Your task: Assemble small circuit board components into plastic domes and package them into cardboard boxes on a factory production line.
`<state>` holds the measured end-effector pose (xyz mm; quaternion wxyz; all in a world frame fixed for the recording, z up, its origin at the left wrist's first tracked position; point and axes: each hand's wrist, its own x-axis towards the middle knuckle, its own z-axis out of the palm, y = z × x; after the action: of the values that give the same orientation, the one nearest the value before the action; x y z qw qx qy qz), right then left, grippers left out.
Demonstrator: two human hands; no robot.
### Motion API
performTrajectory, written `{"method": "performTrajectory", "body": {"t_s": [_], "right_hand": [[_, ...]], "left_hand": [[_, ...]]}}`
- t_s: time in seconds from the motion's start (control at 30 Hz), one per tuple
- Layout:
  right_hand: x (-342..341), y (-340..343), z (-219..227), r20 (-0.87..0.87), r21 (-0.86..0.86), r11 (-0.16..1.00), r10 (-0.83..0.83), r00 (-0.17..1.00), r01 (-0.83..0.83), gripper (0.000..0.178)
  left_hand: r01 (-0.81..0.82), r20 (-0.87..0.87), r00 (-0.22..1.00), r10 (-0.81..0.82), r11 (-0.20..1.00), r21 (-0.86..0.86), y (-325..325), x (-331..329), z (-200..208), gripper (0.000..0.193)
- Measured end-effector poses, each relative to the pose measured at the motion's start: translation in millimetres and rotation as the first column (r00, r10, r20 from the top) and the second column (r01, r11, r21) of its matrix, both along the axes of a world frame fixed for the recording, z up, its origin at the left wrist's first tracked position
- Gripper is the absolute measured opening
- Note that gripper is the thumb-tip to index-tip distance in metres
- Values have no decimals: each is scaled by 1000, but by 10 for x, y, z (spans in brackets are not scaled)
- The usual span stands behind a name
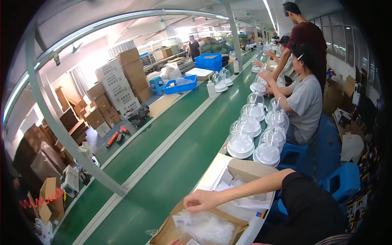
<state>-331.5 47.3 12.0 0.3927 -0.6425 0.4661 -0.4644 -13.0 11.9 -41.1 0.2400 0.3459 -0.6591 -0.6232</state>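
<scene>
My right hand (200, 201) reaches in from the right, its fingers curled together just above an open cardboard box (239, 230). Whatever the fingertips pinch, if anything, is too small to make out. Inside the box lies a heap of clear plastic bags (212, 228), and a white printed label (182, 221) shows just below the fingers. Only a sliver of my left hand (174, 242) appears at the bottom edge, beside a small white piece; its fingers are mostly cut off. Under my right forearm stands another box (254, 168) with white paper and clear plastic in it.
A green conveyor belt (163, 179) runs away on the left. Clear domes on white bases (241, 145) line its right side. Several co-workers sit or stand beyond, one in a grey shirt (306, 98). Blue stools (341, 181) stand at right; a metal post (77, 151) rises at left.
</scene>
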Motion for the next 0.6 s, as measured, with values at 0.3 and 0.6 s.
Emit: {"method": "performTrajectory", "body": {"t_s": [0.3, 0.6], "right_hand": [[35, 82, -180, -368, -28, 997, 60, 928, -75, 11], [-3, 101, -250, -346, -93, 992, 49, 937, -87, 12]], "left_hand": [[-12, 99, 995, 12, 1000, -5, 10, -134, 180, 33], [107, 248, 960, -130, 989, 105, -113, 2, -69, 33]]}}
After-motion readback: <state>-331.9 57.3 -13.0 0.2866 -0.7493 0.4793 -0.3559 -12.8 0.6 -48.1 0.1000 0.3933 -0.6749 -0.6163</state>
